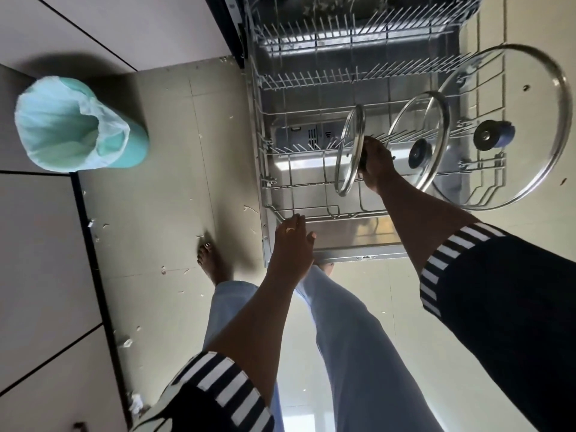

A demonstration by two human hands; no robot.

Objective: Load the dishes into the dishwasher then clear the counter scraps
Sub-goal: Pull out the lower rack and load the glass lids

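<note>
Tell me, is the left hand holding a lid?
No, the left hand is open at the rack front edge; only the right hand grips a lid.

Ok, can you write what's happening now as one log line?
stage: loading lids | right hand: grips small lid by knob, on edge in lower rack | left hand: open near rack front | medium lid, large lid: in rack
</note>
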